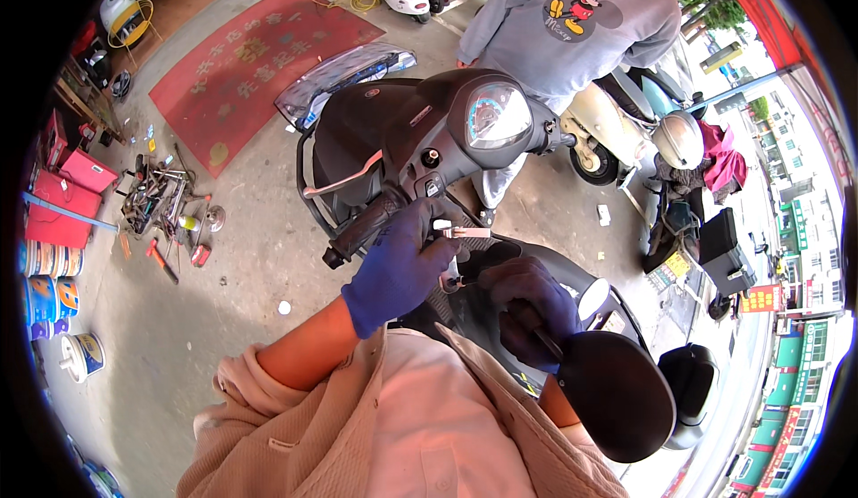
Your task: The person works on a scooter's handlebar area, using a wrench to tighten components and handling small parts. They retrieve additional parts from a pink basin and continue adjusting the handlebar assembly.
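My left hand [402, 265], in a blue-purple glove, is closed beside the scooter's left handlebar grip [371, 225]. Its fingers pinch a small white-and-pink piece [465, 232], whose exact kind I cannot make out. Just below those fingers a small silvery part [450, 276] shows. Close on the right, my gloved right hand [532, 297] is wrapped round the stem of a black rear-view mirror [617, 395], its oval back hanging toward the lower right. The dark scooter [384, 131] stands in front of me, its round dashboard [496, 115] beyond my hands.
A person in a grey sweatshirt [536, 42] stands beyond the scooter. Tools and metal parts [161, 198] lie on the floor at left, near a red mat [241, 78] and paint-type buckets [82, 355]. A cream scooter [599, 131] is parked at right.
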The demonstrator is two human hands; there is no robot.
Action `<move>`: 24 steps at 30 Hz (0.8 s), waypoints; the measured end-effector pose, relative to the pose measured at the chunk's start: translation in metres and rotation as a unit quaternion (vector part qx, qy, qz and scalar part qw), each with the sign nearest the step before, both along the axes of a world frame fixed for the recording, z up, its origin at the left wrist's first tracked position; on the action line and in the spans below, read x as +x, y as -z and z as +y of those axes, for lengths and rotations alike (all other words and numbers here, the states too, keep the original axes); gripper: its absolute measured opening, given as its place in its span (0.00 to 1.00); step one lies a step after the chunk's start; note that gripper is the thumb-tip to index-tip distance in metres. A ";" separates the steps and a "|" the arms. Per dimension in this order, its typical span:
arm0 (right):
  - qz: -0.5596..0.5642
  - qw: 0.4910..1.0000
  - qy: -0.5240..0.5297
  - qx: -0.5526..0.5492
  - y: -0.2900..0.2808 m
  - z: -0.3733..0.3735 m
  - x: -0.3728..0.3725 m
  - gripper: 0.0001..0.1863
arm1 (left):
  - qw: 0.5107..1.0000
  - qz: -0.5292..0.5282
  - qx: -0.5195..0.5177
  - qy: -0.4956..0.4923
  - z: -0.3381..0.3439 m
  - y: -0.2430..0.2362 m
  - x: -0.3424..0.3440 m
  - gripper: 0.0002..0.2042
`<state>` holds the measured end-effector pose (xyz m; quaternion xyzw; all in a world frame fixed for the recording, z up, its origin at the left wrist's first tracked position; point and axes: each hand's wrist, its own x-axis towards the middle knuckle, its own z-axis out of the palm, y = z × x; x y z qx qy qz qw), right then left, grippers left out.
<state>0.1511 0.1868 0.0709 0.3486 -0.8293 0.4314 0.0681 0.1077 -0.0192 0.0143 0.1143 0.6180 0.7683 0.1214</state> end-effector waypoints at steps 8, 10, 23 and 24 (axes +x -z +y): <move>-0.160 0.973 0.003 -0.169 0.001 0.016 0.000 0.13 | 0.977 -0.112 0.131 0.125 -0.014 -0.024 -0.006 0.20; -0.219 0.935 0.022 -0.278 0.004 0.017 0.002 0.14 | 0.966 -0.147 0.164 0.136 -0.017 -0.032 -0.007 0.21; -0.283 0.867 -0.066 -0.406 0.039 0.036 -0.008 0.18 | 0.974 -0.120 0.147 0.125 -0.011 -0.029 -0.006 0.26; -0.280 0.870 -0.071 -0.400 0.039 0.037 -0.009 0.18 | 0.976 -0.104 0.144 0.124 -0.010 -0.028 -0.006 0.24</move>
